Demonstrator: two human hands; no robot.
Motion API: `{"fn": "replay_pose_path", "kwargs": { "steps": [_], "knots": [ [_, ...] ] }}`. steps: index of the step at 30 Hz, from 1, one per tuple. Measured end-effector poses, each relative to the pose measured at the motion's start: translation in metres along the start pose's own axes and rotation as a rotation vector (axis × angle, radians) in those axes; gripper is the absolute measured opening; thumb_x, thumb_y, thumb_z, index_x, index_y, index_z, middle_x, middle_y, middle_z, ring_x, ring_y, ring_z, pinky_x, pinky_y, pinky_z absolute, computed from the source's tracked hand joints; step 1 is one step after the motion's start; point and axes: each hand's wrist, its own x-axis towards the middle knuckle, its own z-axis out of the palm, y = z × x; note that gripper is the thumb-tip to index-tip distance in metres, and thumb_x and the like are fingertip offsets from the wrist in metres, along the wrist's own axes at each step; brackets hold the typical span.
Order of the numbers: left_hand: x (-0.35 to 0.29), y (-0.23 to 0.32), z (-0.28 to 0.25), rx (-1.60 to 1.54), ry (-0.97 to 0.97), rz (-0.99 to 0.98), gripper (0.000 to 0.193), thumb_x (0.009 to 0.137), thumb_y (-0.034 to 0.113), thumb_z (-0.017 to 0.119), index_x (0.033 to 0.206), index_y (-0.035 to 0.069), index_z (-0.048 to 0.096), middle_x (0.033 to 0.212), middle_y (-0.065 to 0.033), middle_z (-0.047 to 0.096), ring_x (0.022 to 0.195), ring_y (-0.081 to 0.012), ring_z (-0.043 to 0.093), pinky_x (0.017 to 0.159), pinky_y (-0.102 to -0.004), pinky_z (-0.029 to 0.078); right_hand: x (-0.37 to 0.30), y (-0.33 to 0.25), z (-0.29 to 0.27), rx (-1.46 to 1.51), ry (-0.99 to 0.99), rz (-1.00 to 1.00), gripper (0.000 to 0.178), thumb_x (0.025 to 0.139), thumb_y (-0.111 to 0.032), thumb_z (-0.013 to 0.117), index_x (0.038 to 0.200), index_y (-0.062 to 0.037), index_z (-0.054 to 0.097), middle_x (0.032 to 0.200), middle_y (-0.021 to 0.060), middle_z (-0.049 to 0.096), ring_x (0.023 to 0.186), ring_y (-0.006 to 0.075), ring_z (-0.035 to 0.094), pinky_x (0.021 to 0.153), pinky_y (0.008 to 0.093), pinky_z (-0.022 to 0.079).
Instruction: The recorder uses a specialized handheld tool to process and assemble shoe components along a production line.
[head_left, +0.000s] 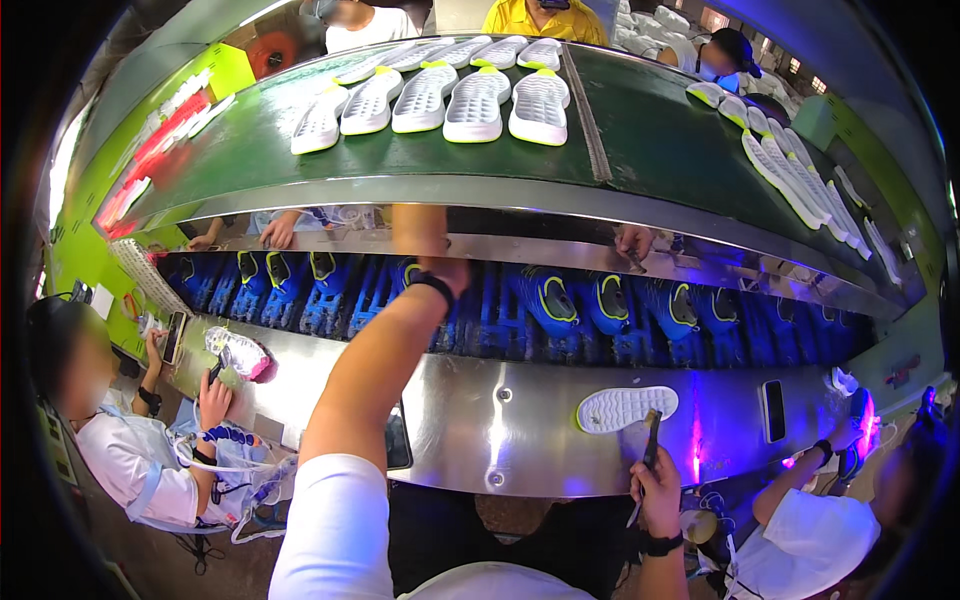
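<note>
Sole (612, 410) on steel counter (540, 450), green conveyor (655, 140) beyond

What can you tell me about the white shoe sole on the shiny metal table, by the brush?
The shoe sole is white and long with rounded ends, and yellow-green shows along its left end. Rows of little hollows cover its upward side. It looks like foam or rubber. It lies flat on the metal table, stretched left to right. The brush in the person's right hand has its tip over the sole's right part; whether they touch, I can't tell.
</note>
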Motion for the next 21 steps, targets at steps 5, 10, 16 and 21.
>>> {"fn": "replay_pose_path", "kwargs": {
  "steps": [5,10,16,21],
  "knots": [
    [-0.023,0.144,0.057,0.447,-0.154,0.292,0.048,0.097,0.042,0.052,0.136,0.016,0.063,0.143,-0.0133,0.061,0.139,-0.0338,0.051,0.115,-0.0459,0.040,0.014,0.022,0.009,0.075,-0.004,-0.054,0.036,0.098,0.000,0.060,0.133,0.0010,0.053,0.088,0.0050,0.062,0.057,0.0069,0.053,0.046,0.0225,0.042],
    [-0.023,0.151,0.085,0.362,-0.568,-0.349,0.051,0.096,0.048,0.054,0.131,0.014,0.068,0.134,-0.0149,0.067,0.125,-0.0349,0.064,0.105,-0.0470,0.050,0.010,0.031,0.008,0.025,-0.017,-0.093,0.038,0.099,0.000,0.059,0.136,0.0026,0.052,0.087,0.0044,0.061,0.057,0.0081,0.054,0.048,0.0239,0.044],
    [-0.016,0.154,0.026,0.477,-0.595,-0.174,0.058,0.092,0.056,0.058,0.124,0.009,0.071,0.127,-0.0176,0.070,0.115,-0.0370,0.068,0.097,-0.0446,0.055,0.016,0.027,-0.006,0.056,-0.058,-0.078,0.040,0.098,0.001,0.060,0.138,0.0007,0.053,0.087,0.0032,0.063,0.057,0.0071,0.055,0.050,0.0232,0.045],
    [-0.008,0.116,-0.002,0.517,-0.563,-0.045,0.059,0.091,0.056,0.060,0.127,0.010,0.069,0.125,-0.0192,0.070,0.112,-0.0375,0.069,0.096,-0.0437,0.055,0.018,0.032,-0.016,0.060,-0.054,-0.095,0.043,0.098,0.001,0.062,0.140,-0.0005,0.054,0.087,0.0012,0.062,0.059,0.0058,0.055,0.051,0.0228,0.044]
  ]
}}
